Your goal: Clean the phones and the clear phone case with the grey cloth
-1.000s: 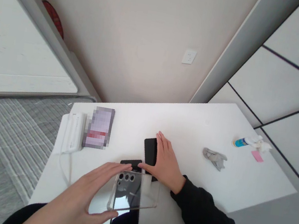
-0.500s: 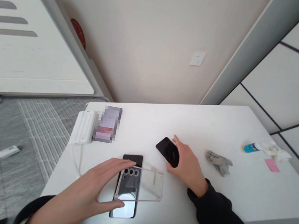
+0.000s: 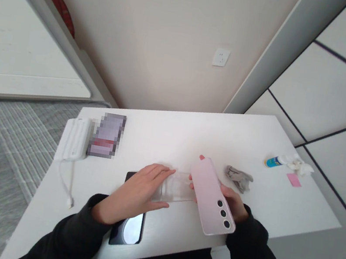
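My right hand [image 3: 235,203] holds a pink phone [image 3: 210,193], tilted, its back with three camera lenses towards me. Several fingertips show along the phone's left edge; the rest are behind it. My left hand [image 3: 145,189] spans a clear phone case [image 3: 179,188], fingers along its far edge and thumb along its near edge. The case's right end lies close to the pink phone. Under my left hand and wrist is a dark phone [image 3: 125,232] on the table, partly hidden, with a bright reflection on its lower part.
On the white table [image 3: 175,134], a white power strip or charger [image 3: 77,138] with a cable and a pixelated phone-shaped item [image 3: 107,134] are at left. A grey cloth [image 3: 238,178], a small bottle [image 3: 274,162], crumpled tissue [image 3: 302,167] and a pink note [image 3: 293,180] are at right.
My right hand has turned the phone from its dark front to its pink back and brought it nearer. My left hand has moved right along with the clear case. The view has shifted.
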Demonstrator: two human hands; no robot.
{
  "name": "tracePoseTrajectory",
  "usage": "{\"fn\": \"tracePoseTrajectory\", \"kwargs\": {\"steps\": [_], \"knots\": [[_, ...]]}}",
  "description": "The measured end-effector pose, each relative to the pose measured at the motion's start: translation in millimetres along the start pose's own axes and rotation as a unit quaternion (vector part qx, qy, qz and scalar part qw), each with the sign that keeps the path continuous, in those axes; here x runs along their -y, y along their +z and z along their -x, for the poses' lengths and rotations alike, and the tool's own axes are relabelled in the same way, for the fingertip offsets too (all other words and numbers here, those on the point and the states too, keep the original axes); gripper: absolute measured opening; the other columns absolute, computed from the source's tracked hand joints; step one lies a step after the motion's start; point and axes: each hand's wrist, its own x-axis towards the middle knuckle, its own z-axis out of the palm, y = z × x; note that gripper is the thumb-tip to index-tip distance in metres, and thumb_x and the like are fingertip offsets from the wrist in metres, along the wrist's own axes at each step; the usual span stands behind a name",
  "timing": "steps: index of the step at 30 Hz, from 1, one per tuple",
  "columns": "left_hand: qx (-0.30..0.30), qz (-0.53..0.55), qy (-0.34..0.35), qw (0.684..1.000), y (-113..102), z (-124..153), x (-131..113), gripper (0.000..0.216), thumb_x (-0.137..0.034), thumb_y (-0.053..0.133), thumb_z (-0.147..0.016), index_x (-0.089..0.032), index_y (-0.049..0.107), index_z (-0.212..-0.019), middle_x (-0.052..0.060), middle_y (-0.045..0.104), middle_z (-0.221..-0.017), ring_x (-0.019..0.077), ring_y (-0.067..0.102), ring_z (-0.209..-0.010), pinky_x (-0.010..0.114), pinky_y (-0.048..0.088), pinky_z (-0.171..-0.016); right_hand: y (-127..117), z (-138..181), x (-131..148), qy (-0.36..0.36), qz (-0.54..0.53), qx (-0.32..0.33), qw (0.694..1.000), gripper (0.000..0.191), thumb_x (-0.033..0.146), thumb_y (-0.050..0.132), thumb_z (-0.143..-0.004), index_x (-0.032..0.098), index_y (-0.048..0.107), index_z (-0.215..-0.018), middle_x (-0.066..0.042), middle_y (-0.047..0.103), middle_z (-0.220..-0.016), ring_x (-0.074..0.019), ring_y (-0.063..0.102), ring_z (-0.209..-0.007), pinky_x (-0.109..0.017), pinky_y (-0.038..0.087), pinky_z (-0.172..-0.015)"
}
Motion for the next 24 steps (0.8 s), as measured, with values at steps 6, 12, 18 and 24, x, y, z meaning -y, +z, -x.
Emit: {"fn": "tracePoseTrajectory", "kwargs": {"steps": [6,12,18,24], "knots": [[-0.026,0.002,-0.032,0.999,17.2,-5.4,-0.7,0.08,-0.038,0.089,-0.074,-0.019,0.048,-0.14,0.01,0.056,-0.137,0.0309,0.048,-0.134,0.049,0.043,-0.116,-1.4,4.8,-6.5,-0.085,0.115,-0.083,0.986,0.057,0.062,0.087,-0.068,0.031,0.058,-0.106,-0.001,0.053,-0.108,-0.015,0.06,-0.079,-0.025,0.056,-0.052],[-0.039,0.024,-0.05,0.998,23.3,-6.6,3.7,0.086,-0.043,0.089,-0.073,-0.022,0.045,-0.143,0.01,0.056,-0.138,0.0323,0.049,-0.131,0.051,0.044,-0.112,-19.8,-3.8,-19.8,-0.102,0.225,-0.255,0.935,0.041,0.057,0.077,-0.083,0.026,0.061,-0.104,-0.002,0.062,-0.088,-0.0187,0.059,-0.071,-0.027,0.053,-0.05],[-0.054,0.046,-0.063,0.995,27.8,-5.5,6.7,0.113,-0.048,0.094,-0.066,-0.022,0.028,-0.154,0.011,0.06,-0.132,0.0332,0.056,-0.121,0.051,0.048,-0.103,-16.4,-10.7,-17.2,-0.123,0.32,-0.312,0.886,0.033,0.049,0.073,-0.088,0.025,0.061,-0.106,-0.004,0.067,-0.1,-0.0248,0.063,-0.095,-0.04,0.055,-0.087],[-0.064,0.056,-0.046,0.995,33.0,-6.2,7.9,0.119,-0.048,0.095,-0.063,-0.019,0.024,-0.155,0.014,0.061,-0.132,0.0342,0.06,-0.121,0.051,0.05,-0.104,-3.6,-20.1,-11.3,-0.146,0.461,-0.311,0.818,0.045,0.048,0.062,-0.094,0.027,0.053,-0.133,-0.007,0.071,-0.115,-0.028,0.065,-0.107,-0.046,0.051,-0.097]]}}
